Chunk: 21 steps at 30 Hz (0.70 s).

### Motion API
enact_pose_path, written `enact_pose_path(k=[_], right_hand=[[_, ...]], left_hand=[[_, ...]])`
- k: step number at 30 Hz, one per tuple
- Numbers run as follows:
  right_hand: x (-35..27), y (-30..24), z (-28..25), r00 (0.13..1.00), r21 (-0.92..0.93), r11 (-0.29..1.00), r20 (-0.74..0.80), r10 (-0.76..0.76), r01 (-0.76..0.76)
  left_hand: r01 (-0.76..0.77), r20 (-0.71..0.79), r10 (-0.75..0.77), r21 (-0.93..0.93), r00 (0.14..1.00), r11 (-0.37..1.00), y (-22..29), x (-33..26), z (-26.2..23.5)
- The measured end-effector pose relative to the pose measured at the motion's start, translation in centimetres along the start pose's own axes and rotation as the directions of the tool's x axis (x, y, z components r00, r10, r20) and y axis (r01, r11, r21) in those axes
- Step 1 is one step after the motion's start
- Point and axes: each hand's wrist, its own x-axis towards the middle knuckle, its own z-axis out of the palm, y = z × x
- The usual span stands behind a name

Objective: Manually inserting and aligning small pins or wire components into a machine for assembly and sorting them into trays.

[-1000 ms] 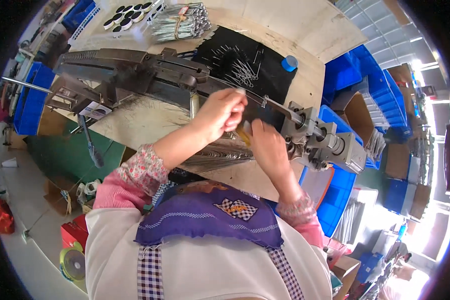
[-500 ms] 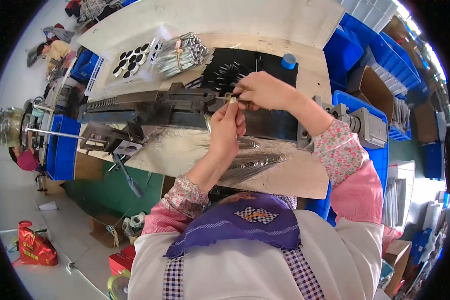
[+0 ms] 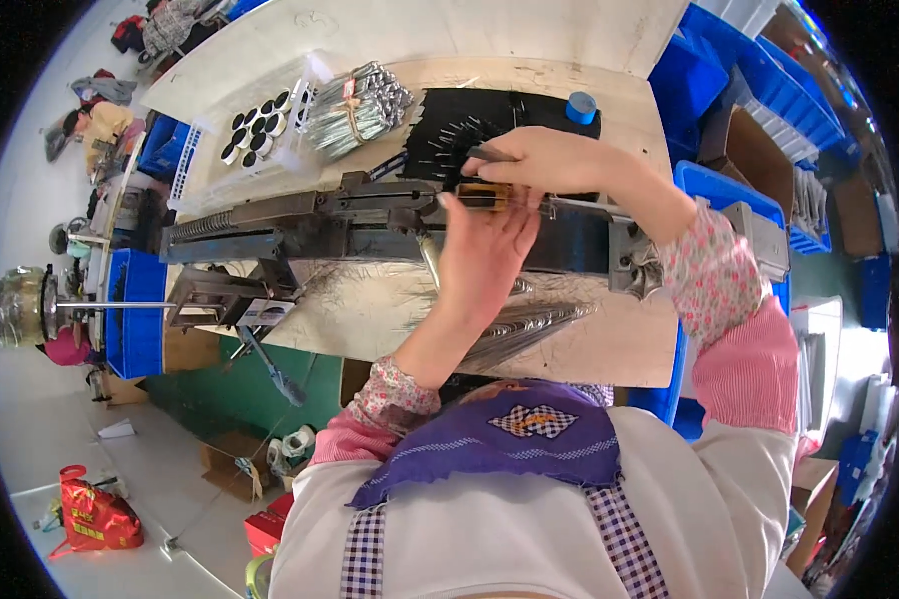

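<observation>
My left hand (image 3: 481, 250) lies against the long dark metal bench fixture (image 3: 581, 240), its fingers stretched out and thumb apart. By its fingertips, a brass-coloured part (image 3: 483, 197) sits on the fixture. Just above, my right hand (image 3: 559, 160) pinches a short dark flat piece (image 3: 491, 154) whose exact kind I cannot make out. Behind the hands, several thin dark pins (image 3: 454, 138) with shiny shafts are spread on a black mat (image 3: 432, 108). Thin metal wires (image 3: 529, 324) lie in a bunch on the near side of the fixture.
A bundle of silvery rods (image 3: 360, 112) lies at the back beside a clear tray (image 3: 305, 125) of black-and-white round pieces. A blue tape roll (image 3: 581, 108) sits on the mat's far right corner. Blue bins (image 3: 689, 95) flank the table's right side. A rod-mounted mechanism (image 3: 210, 299) juts out left.
My hands have parted from their joint pinch. The left has opened flat along the fixture; the right has moved slightly right and now pinches a dark piece. The view has shifted slightly.
</observation>
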Motion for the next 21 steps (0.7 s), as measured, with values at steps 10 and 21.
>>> enact_pose_path(k=[10,21], right_hand=[[-2.3,-0.9,6.9,0.690,-0.728,0.650,-0.356,-0.630,0.219],[0.0,-0.1,4.4,0.732,-0.573,0.789,-0.437,-0.523,0.222]], left_hand=[[0.097,0.267,0.021,-0.420,0.964,0.902,1.7,-0.4,-4.0],[-0.113,-0.060,0.105,-0.151,0.993,0.982,2.2,-2.2,-1.0]])
